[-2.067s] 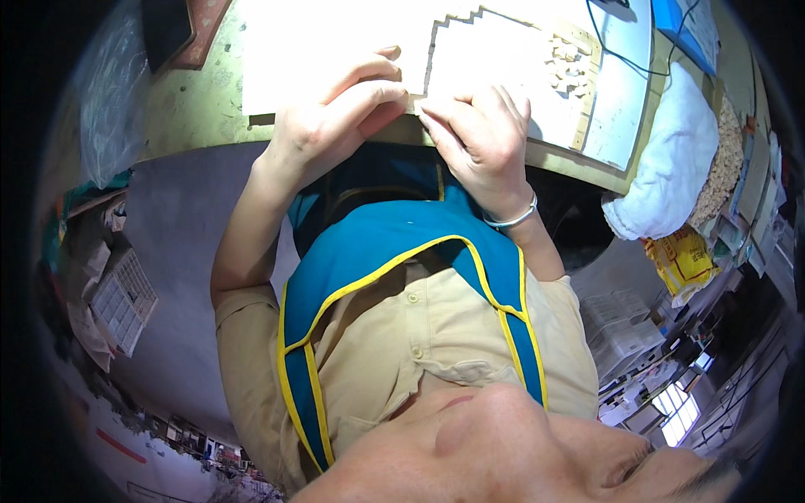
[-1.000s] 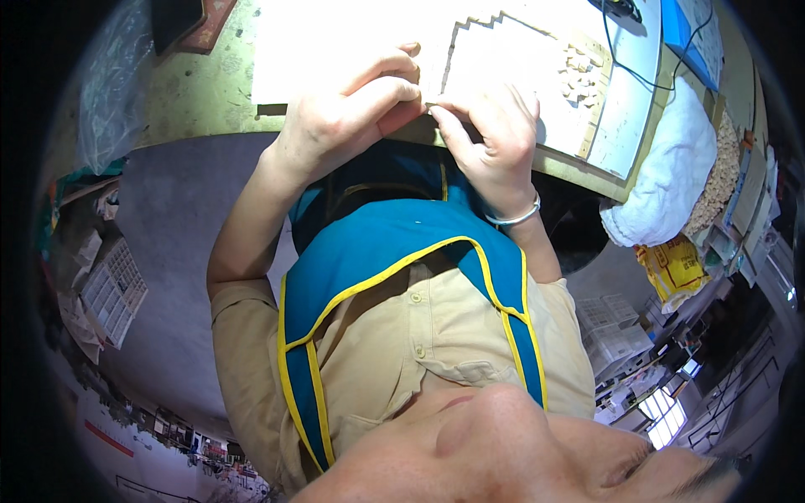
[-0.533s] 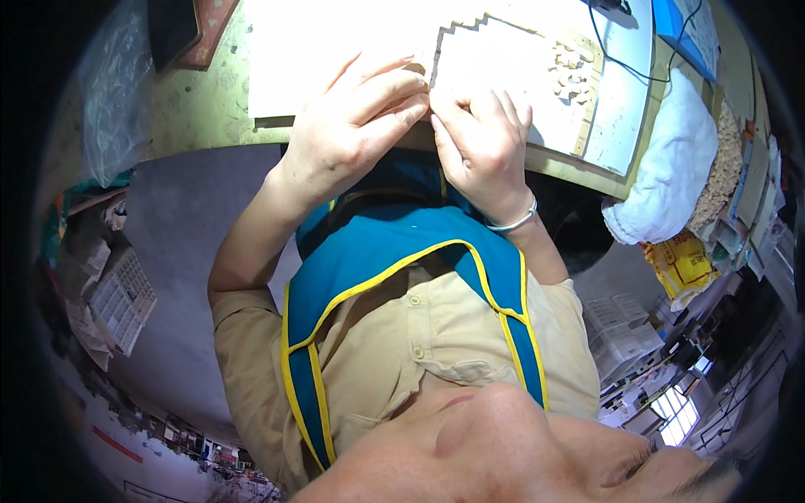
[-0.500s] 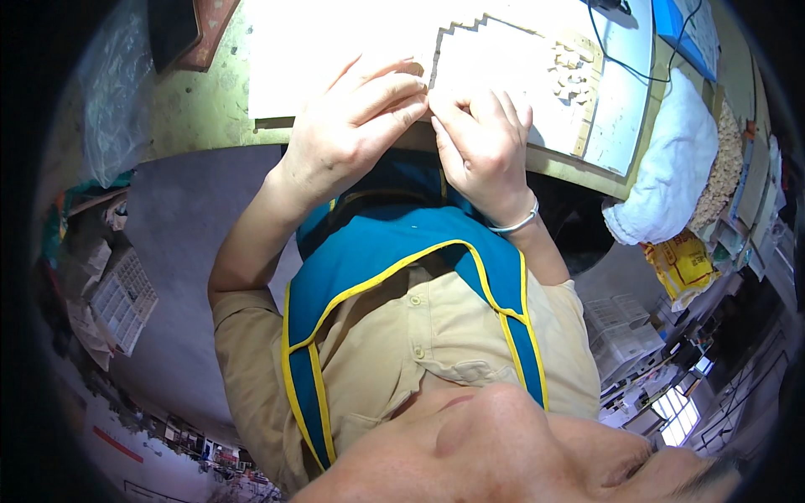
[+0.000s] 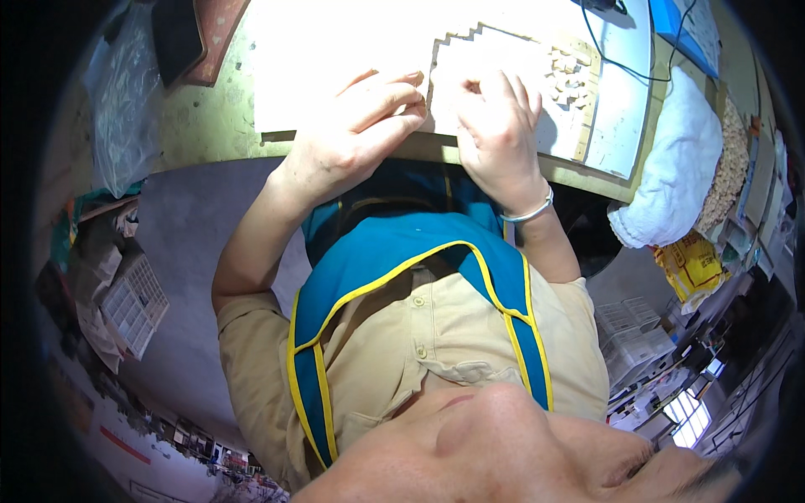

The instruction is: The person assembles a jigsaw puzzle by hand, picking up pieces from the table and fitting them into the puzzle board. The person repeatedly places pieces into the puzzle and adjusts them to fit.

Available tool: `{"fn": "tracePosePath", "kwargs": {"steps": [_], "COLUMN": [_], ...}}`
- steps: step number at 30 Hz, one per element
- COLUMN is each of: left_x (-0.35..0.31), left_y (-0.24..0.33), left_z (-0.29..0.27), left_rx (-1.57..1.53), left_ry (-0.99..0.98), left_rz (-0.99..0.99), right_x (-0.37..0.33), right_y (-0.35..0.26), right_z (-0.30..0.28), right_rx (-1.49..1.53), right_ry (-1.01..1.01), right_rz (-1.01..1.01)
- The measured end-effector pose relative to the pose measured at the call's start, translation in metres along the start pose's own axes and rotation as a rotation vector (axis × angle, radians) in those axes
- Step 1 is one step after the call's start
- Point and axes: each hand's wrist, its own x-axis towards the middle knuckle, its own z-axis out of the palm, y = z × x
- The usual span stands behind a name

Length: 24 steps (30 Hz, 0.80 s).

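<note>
My left hand (image 5: 356, 126) rests over a glaring white board (image 5: 293, 84) on the table, its thumb and fingers drawn together at a thin dark edge. Whatever lies in its fingertips is lost in the glare. My right hand (image 5: 503, 130) hovers to the right, apart from the left, with fingers bent and thumb and index close together; anything between them is too bright to see. Small pale blocks (image 5: 570, 84) lie loose inside a wooden strip frame (image 5: 582, 134), right of that hand. Beyond my hands runs a stepped edge (image 5: 457, 35) on the board.
A white cloth (image 5: 671, 168) hangs at the table's right edge, beside a blue box (image 5: 686, 33) and a black cable (image 5: 616, 63). On the left lie a clear plastic bag (image 5: 126, 109) and a dark flat object (image 5: 178, 38). A yellow bag (image 5: 692, 268) sits below the cloth.
My right hand has moved right, away from the left hand, opening a gap between them. The left hand stays nearly in place. The whole view has shifted slightly.
</note>
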Motion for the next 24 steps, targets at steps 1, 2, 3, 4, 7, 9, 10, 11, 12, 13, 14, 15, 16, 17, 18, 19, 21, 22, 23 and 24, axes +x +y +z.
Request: {"fn": "tracePosePath", "kwargs": {"steps": [1,2,3,4,7,9,10,11,12,13,14,15,16,17,18,19,21,22,23,24], "left_x": [0.002,0.003,0.005,0.006,0.008,0.010,0.013,0.015,0.017,0.018,0.019,0.019,0.020,0.020,0.019,0.018,0.018,0.018,0.018,0.017], "left_y": [-0.001,-0.001,-0.001,0.000,0.001,0.002,0.002,0.002,0.001,0.001,0.001,0.000,-0.002,-0.003,-0.002,-0.001,-0.001,-0.001,-0.002,-0.003], "left_z": [-0.001,-0.002,-0.003,-0.005,-0.007,-0.010,-0.014,-0.016,-0.016,-0.017,-0.017,-0.017,-0.017,-0.018,-0.018,-0.019,-0.018,-0.018,-0.017,-0.017], "left_rx": [-0.007,-0.014,-0.027,-0.039,-0.012,0.021,0.031,0.042,0.034,0.029,0.023,0.015,0.007,-0.001,-0.007,-0.011,-0.024,-0.035,-0.046,-0.049], "left_ry": [-0.006,-0.012,-0.024,-0.038,-0.067,-0.096,-0.120,-0.143,-0.158,-0.173,-0.187,-0.202,-0.216,-0.231,-0.245,-0.259,-0.268,-0.264,-0.259,-0.256], "left_rz": [0.009,0.017,0.008,-0.003,-0.008,0.001,0.007,0.014,0.013,0.010,0.007,0.005,0.008,0.011,-0.006,-0.026,-0.041,-0.036,-0.032,-0.034], "right_x": [0.002,0.004,0.005,0.006,0.010,0.010,0.010,0.011,0.011,0.011,0.011,0.011,0.012,0.013,0.014,0.015,0.016,0.016,0.017,0.017], "right_y": [0.001,0.002,0.001,-0.002,0.000,0.008,0.008,0.007,0.007,0.008,0.008,0.009,0.011,0.013,0.014,0.015,0.016,0.017,0.017,0.017], "right_z": [0.000,0.000,0.002,0.006,0.002,0.002,0.005,0.011,0.014,0.015,0.015,0.015,0.014,0.012,0.010,0.011,0.014,0.015,0.015,0.015], "right_rx": [-0.007,-0.014,-0.024,-0.030,0.002,0.053,0.046,0.039,0.032,0.023,0.015,0.006,0.032,0.057,0.083,0.090,0.104,0.095,0.086,0.077], "right_ry": [0.028,0.056,0.043,0.030,-0.013,-0.036,-0.012,0.013,0.038,0.034,0.029,0.025,0.032,0.039,0.045,0.053,0.068,0.066,0.065,0.064], "right_rz": [0.007,0.013,0.015,0.016,0.026,0.027,0.023,0.020,0.017,0.019,0.021,0.024,0.028,0.033,0.037,0.063,0.113,0.107,0.101,0.096]}}
